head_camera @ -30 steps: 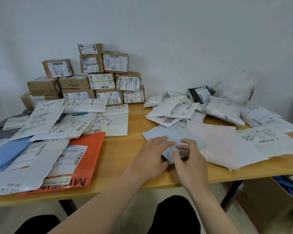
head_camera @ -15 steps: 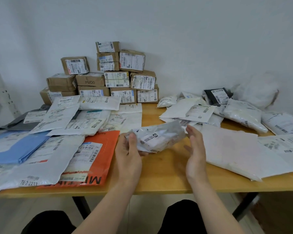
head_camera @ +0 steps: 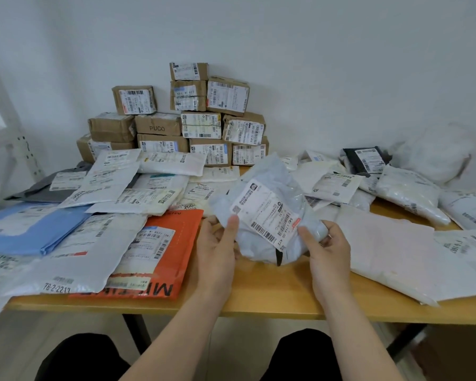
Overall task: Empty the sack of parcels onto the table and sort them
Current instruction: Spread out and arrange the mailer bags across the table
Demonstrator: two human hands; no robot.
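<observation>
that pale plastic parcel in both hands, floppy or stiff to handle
Probably floppy: the pale parcel is crumpled and sags between the left hand and right hand. Likely light for its size, since thumbs and fingers at its edges hold it up. Its glossy film may be slippery.

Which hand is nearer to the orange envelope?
Left. The left hand is just beside the orange envelope; the right hand is farther right, beyond the held parcel.

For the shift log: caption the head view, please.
Left hand and right hand hold a pale parcel, label up, over the table of mailers and boxes.
</observation>
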